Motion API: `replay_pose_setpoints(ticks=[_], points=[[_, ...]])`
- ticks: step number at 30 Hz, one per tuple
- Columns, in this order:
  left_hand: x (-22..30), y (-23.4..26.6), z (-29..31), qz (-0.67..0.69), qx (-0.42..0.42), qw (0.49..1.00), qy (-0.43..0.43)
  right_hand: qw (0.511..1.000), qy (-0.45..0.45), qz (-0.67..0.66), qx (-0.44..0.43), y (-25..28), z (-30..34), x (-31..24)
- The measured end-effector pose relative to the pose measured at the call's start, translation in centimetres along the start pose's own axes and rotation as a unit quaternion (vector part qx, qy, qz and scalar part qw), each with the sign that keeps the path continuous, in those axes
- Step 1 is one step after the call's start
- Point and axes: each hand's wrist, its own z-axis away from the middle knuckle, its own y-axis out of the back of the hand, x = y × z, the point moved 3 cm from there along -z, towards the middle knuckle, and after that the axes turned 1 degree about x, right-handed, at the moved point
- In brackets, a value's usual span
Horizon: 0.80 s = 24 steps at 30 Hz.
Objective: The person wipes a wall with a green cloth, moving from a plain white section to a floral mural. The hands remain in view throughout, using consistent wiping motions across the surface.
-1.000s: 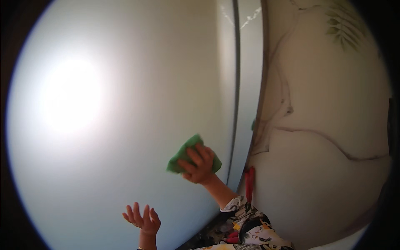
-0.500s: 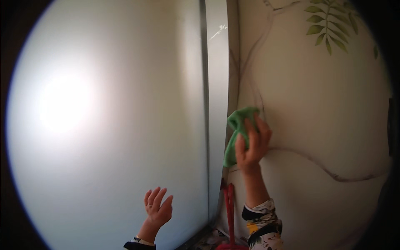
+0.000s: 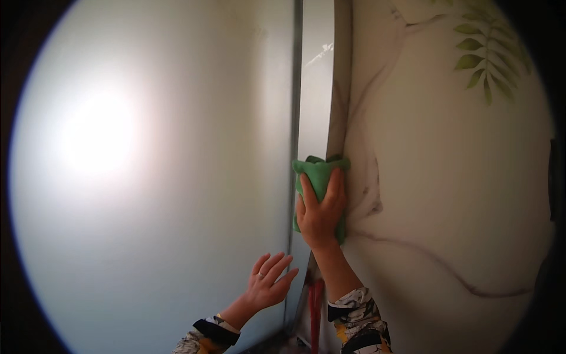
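My right hand (image 3: 321, 212) presses a green cloth (image 3: 318, 172) against the pale metal frame strip (image 3: 316, 88) that runs upright between the frosted panel and the wall. Its fingers are spread over the cloth, which wraps partly round both edges of the strip. Lower and to the left, my left hand (image 3: 270, 281) is held up with its fingers apart, a ring on one of them. It holds nothing and is in front of the frosted panel (image 3: 194, 194); whether it touches the surface I cannot tell.
On the right is a cream wall (image 3: 448, 171) painted with brown branches and green leaves (image 3: 486, 59). A red upright handle (image 3: 316, 312) stands below my right hand, near the corner. Bright glare fills the panel's left side.
My right hand has brought the cloth left from the wall side onto the frame strip. My left hand has moved right and slightly up, and the view has shifted a little.
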Motion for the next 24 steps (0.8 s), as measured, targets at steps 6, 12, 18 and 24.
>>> replay_pose_setpoints(ticks=[6, 12, 18, 24], points=[[0.4, -0.8, -0.2, 0.037, -0.002, 0.999, 0.017, 0.999, -0.009, -0.004, -0.05, 1.5, 8.8, -0.5], [0.8, -1.1, -1.0, 0.031, 0.025, 0.999, 0.027, 0.995, 0.004, 0.077, -0.064, 2.6, 3.3, 0.2], [0.6, -0.7, -1.5, 0.034, 0.04, 0.998, 0.043, 0.999, 0.009, 0.041, -0.019, 2.1, 0.2, -0.3], [1.3, -1.3, -1.4, 0.015, 0.022, 0.995, 0.095, 0.989, 0.043, -0.111, -0.09, 2.7, 9.6, 0.4]])
